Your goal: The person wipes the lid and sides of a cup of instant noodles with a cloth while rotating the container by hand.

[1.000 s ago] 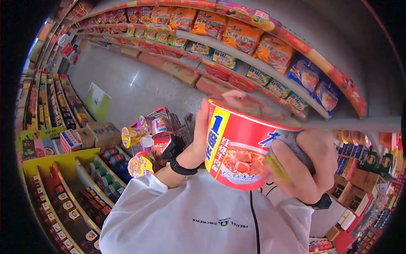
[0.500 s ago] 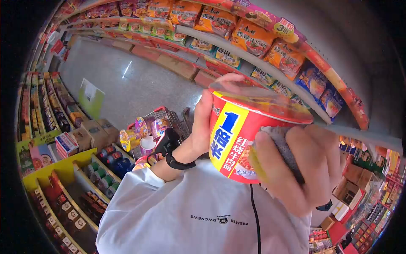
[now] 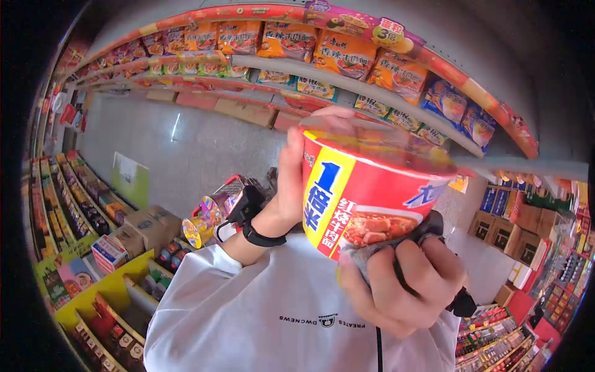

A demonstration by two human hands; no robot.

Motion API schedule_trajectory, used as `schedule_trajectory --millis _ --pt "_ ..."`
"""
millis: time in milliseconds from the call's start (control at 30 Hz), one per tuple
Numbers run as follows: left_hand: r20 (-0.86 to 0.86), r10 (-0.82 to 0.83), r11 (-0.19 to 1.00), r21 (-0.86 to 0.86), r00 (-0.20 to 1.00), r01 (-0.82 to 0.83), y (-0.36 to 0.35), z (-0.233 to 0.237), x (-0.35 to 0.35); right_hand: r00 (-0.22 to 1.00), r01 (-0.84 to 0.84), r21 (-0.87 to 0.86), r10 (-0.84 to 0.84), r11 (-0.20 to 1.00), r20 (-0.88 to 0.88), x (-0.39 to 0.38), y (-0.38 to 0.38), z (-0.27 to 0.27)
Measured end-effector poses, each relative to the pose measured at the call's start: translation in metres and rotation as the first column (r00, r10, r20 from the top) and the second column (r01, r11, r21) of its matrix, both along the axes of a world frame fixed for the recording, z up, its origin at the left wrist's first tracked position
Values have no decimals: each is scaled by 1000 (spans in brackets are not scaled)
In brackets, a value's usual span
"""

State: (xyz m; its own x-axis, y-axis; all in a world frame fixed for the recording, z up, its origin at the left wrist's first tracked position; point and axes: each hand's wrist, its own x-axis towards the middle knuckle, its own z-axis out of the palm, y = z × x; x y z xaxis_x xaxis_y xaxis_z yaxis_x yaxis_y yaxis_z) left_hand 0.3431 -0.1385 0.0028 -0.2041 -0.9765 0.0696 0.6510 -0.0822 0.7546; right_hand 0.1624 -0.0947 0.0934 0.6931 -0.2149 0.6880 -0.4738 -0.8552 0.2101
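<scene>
A red instant-noodle tub (image 3: 384, 180) with a yellow stripe and a clear-looking film over its top is held up in front of the chest, slightly tilted. My left hand (image 3: 290, 180) grips its left side, some fingers reaching over behind the rim. Bunched in my right hand (image 3: 412, 282) is a grey cloth (image 3: 364, 253), pressed against the tub's lower right side with the fingers curled. Black bands are on both wrists.
Shelves of orange noodle packets (image 3: 344, 54) curve across the top. A shopping cart (image 3: 232, 186) with noodle cups stands beyond my left wrist. Cardboard boxes (image 3: 152, 226) and yellow-edged shelving are at the left; more stocked shelves and cartons (image 3: 496, 232) are at the right.
My right hand has moved down and left with the cloth, from the tub's right side to its lower edge, uncovering the printed bowl picture. The view has turned slightly.
</scene>
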Motion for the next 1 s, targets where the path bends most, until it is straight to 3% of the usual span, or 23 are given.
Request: schedule_trajectory --millis 100,200,233,267,333,433,600,633,667,733,800,933,1000 --pt "-28 21 987 158 999 -16 -3 14 -3 999 33 49 -34 998 19 -5 9 -4" --pt "-103 -63 982 170 993 80 -5 5 -5 998 51 127 -55 991 27 -16 9 4" --pt "-39 -69 989 128 997 73 -6 0 -5 998 56 178 -62 982 30 -20 8 6" --pt "-40 -77 988 130 996 81 -4 0 -7 997 64 180 -70 982 29 -21 4 6" --pt "-201 -132 971 170 971 167 -2 1 -12 976 108 50 -115 993 185 -25 -10 4" --pt "-97 -190 975 97 977 199 1 5 -18 984 98 99 -111 990 136 -38 -15 25" --pt "-159 -211 956 174 964 238 8 18 -29 974 90 72 -103 993 201 -36 -22 29" --pt "16 -131 988 88 991 129 8 14 -32 973 91 71 -104 993 204 -38 -21 32" --pt "181 -31 999 -17 983 35 9 12 -34 978 115 87 -128 990 163 -40 -20 34" --pt "86 -130 991 -13 988 132 15 11 -37 981 140 106 -153 984 122 -45 -15 34" --pt "236 -68 997 47 969 59 21 19 -48 982 173 107 -181 979 61 -48 -12 32" --pt "164 -72 990 128 984 51 31 15 -67 978 209 134 -207 969 -24 -55 3 33" --pt "143 -90 991 106 986 75 37 16 -75 962 239 209 -202 948 -185 -60 17 34"
